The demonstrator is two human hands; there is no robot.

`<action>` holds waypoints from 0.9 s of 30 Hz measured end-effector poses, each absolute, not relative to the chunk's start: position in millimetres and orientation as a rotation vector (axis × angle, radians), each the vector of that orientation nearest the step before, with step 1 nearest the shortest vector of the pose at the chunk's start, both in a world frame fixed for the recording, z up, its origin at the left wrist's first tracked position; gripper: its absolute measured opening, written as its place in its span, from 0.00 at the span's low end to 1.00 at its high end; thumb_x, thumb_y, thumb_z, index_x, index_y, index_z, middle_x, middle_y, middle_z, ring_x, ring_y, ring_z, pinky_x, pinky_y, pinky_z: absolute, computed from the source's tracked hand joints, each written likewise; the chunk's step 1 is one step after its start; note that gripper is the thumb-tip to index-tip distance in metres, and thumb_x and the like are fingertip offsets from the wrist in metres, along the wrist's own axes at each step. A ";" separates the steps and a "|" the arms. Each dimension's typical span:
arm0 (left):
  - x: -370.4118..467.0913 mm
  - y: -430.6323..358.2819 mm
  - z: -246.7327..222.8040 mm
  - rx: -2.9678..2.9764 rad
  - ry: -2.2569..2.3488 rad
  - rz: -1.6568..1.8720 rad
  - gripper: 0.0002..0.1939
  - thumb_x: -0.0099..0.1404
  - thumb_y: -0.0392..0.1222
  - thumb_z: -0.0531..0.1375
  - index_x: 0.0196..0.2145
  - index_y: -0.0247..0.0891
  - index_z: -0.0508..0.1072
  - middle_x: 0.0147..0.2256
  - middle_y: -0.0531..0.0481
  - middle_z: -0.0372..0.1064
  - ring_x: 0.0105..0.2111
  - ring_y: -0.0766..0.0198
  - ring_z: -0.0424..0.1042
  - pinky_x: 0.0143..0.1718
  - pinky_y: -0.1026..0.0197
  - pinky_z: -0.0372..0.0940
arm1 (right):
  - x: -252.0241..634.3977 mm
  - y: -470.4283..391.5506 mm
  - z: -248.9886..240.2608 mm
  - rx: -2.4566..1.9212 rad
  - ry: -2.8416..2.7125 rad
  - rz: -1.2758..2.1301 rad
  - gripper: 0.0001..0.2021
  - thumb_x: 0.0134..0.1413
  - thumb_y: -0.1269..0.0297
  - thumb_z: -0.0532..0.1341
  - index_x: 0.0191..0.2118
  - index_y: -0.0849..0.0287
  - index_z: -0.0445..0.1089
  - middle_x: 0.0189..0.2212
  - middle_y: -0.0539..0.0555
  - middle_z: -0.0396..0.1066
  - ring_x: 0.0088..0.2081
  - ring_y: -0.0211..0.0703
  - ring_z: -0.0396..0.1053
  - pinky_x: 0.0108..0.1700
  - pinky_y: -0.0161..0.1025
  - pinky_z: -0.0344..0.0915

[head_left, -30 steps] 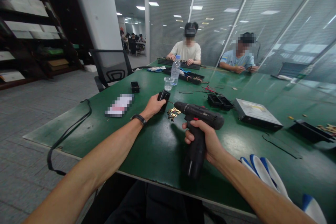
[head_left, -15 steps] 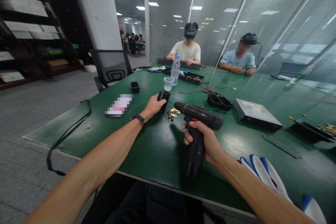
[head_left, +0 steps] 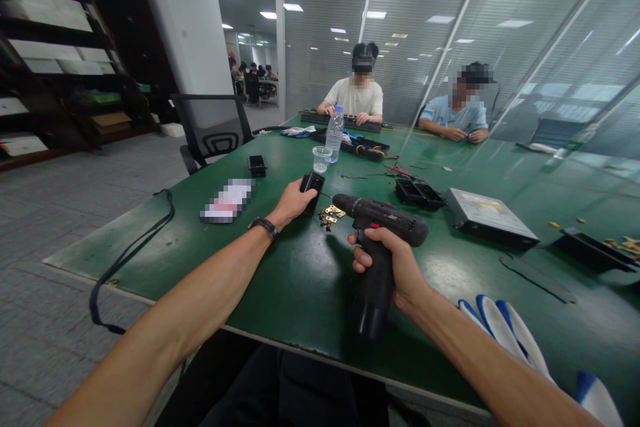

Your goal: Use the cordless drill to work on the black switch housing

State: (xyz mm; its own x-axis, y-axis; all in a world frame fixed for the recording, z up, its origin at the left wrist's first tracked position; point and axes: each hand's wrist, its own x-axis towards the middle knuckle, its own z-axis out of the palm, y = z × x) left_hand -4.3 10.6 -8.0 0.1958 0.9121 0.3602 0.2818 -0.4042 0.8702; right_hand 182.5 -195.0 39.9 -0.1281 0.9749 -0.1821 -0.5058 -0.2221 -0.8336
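My left hand [head_left: 296, 200] grips a small black plastic box [head_left: 313, 188], tilted on its side over the green table [head_left: 280, 280]. Wrapped round the handle of a black cordless drill [head_left: 381, 219], my right hand [head_left: 387, 257] has its index finger by the red trigger. The drill lies level and points left, its thin bit [head_left: 326, 195] reaching toward the box's side. Whether the tip touches the box I cannot tell. Below the bit lies a small heap of brass-coloured plates and dark screws [head_left: 330, 215].
A clear plastic cup [head_left: 321, 159] and a water bottle [head_left: 335, 135] stand beyond the box. To the left are a phone [head_left: 227, 201] and another black box [head_left: 257, 166]. Black trays [head_left: 419, 193], a metal drive [head_left: 490, 217] and white-blue gloves [head_left: 515, 330] lie right. Two people sit opposite.
The drill and my right hand have shifted very slightly to the right. My left hand and the black box hold their place.
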 end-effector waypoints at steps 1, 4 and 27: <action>-4.3 10.3 -7.8 1.812 1.117 1.217 0.15 0.58 0.47 0.60 0.37 0.32 0.74 0.31 0.50 0.72 0.31 0.62 0.69 0.30 0.63 0.61 | 182.2 -195.4 39.7 -0.898 -0.744 1.612 0.13 0.56 0.60 0.59 0.30 0.64 0.75 0.15 0.50 0.62 0.19 0.39 0.63 0.24 0.34 0.60; -4.4 9.1 -6.4 1.811 1.116 1.218 0.15 0.58 0.47 0.60 0.38 0.32 0.74 0.32 0.49 0.72 0.31 0.61 0.69 0.31 0.63 0.61 | 180.8 -196.8 38.4 -0.896 -0.778 1.555 0.11 0.56 0.63 0.60 0.30 0.64 0.75 0.17 0.51 0.64 0.19 0.38 0.61 0.25 0.36 0.61; -4.5 4.8 -3.5 1.783 1.089 1.230 0.12 0.55 0.43 0.59 0.35 0.33 0.73 0.30 0.50 0.70 0.30 0.62 0.67 0.31 0.64 0.61 | 183.7 -196.3 40.4 -0.880 -0.729 1.623 0.13 0.57 0.60 0.59 0.30 0.65 0.75 0.15 0.50 0.62 0.19 0.38 0.62 0.24 0.34 0.60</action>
State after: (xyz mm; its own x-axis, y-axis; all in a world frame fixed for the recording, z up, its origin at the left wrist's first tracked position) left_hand -4.5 4.8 -3.5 0.1948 0.9126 0.3595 0.2459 -0.4003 0.8828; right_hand 183.7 -196.3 40.4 -0.1266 0.9769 -0.1719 -0.5204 -0.2130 -0.8269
